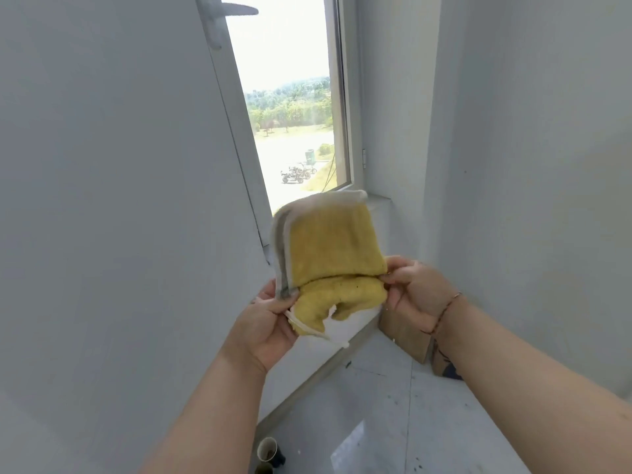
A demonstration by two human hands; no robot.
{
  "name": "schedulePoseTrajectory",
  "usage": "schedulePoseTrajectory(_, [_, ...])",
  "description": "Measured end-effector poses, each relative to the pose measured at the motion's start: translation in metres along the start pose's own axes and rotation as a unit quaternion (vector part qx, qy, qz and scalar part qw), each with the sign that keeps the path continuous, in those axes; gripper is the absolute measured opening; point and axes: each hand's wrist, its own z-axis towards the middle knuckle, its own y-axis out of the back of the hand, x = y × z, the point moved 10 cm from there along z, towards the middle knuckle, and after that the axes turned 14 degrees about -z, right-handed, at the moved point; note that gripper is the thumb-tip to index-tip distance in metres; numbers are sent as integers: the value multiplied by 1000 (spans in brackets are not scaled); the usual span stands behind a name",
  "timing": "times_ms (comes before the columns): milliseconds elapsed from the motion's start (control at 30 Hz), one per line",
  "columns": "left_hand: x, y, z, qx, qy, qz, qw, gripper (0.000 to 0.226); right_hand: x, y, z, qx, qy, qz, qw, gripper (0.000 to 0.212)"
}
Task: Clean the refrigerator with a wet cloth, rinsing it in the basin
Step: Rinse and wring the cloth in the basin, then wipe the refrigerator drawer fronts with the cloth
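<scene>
A large pale grey panel [113, 200] fills the left side, with a white wall [533, 165] on the right and a narrow window [294, 97] between them, its lever handle [236, 10] at the top. A white tiled floor [393, 405] lies below, and a low white ledge [342, 331] runs beneath the window. Both bare forearms reach up from the bottom edge and meet in front of the window. Between them hangs the cloth [333, 244], yellow with a grey-white border, folded over itself and held in the air above the ledge. The left hand [268, 323], palm turned upward, grips the cloth's lower left edge between thumb and curled fingers. The right hand [413, 292], a thin cord bracelet [444, 311] at its wrist, pinches the fold at the cloth's right edge with thumb and fingertips. A brown cardboard piece [407, 336] leans in the floor's far corner, and two paper cups [268, 451] stand at the floor's near edge.
</scene>
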Motion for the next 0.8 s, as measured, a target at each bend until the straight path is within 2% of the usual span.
schedulePoseTrajectory(33, [1, 1, -1, -2, 11, -12, 1000, 24, 3, -4, -1, 17, -6, 1, 1000, 24])
schedulePoseTrajectory(100, [8, 5, -5, -13, 45, -17, 999, 39, 1, 1, -6, 6, -33, -18, 999, 40])
schedulePoseTrajectory(167, [15, -1, -13, -6, 77, 14, 997, 41, -4, 10, -13, -5, -51, -68, 996, 51])
schedulePoseTrajectory(200, [18, -6, -16, 7, 79, 47, 996, 30, -2, 11, -18, -8, -46, -92, 995, 46])
schedulePoseTrajectory(233, [19, -13, -17, 14, 67, 83, 994, 21, -1, 13, -22, -3, -40, -103, 994, 30])
schedulePoseTrajectory(267, [18, -18, -17, 15, 47, 124, 991, 28, 1, 12, -27, 3, -35, -110, 993, 20])
schedulePoseTrajectory(333, [24, -29, -15, 22, 31, 171, 985, 55, -5, 17, -39, 22, -50, -145, 988, 47])
schedulePoseTrajectory(400, [35, -42, -17, 40, 32, 186, 981, 65, -14, 16, -56, 57, -77, -177, 979, 44])
schedulePoseTrajectory(433, [42, -50, -18, 50, 38, 187, 980, 63, -17, 20, -66, 54, -76, -177, 980, 41])
schedulePoseTrajectory(500, [67, -64, -21, 70, 72, 182, 978, 45, -13, 41, -85, 8, -58, -141, 988, 39])
schedulePoseTrajectory(600, [122, -81, -26, 91, 138, 166, 972, 28, -4, 78, -116, -58, -35, -79, 995, 47])
schedulePoseTrajectory(633, [145, -89, -27, 87, 141, 190, 968, 22, -1, 94, -132, -77, -32, -68, 994, 49])
schedulePoseTrajectory(733, [186, -114, -18, 74, 35, 379, 922, 8, -5, 127, -175, -93, -43, -40, 994, 55])
schedulePoseTrajectory(800, [210, -142, -21, 88, -18, 435, 896, 5, -7, 149, -204, -119, -38, -35, 992, 55])
